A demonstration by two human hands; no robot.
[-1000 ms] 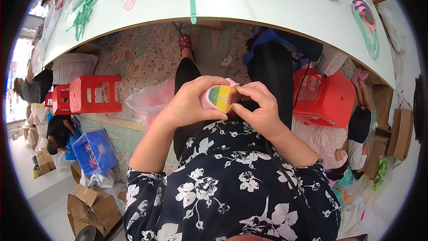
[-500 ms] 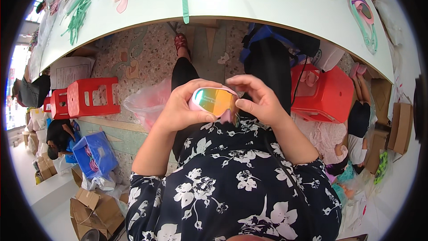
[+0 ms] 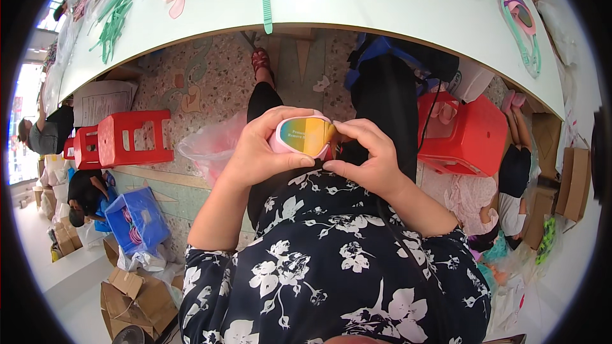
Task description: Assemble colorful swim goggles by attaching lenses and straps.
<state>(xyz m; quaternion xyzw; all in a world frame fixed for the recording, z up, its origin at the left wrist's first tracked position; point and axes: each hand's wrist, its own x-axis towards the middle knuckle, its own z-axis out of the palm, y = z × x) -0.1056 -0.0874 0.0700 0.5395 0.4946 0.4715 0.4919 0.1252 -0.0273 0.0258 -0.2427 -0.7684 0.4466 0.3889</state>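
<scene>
In front of my lap I hold a pair of pink-framed swim goggles (image 3: 303, 136) with a mirrored lens shining orange, yellow and green. My left hand (image 3: 258, 151) is wrapped round the left side, thumb along the lower rim and fingers along the top. At the other side, the thumb and fingers of my right hand (image 3: 373, 156) pinch the right edge of the goggles. Part of that side is hidden behind the right fingers. No strap is visible on this pair.
Beyond my knees the white table (image 3: 331, 0) carries a teal strap (image 3: 266, 0), a pink curved piece (image 3: 172, 4), a bundle of green straps (image 3: 118, 19) and finished-looking goggles (image 3: 523, 16). Red stools (image 3: 134, 139) stand either side, with a blue crate (image 3: 137, 220) at left.
My right fingers have come in from beside the goggles and closed on their right edge. The lens has tilted, so its whole face shows more plainly.
</scene>
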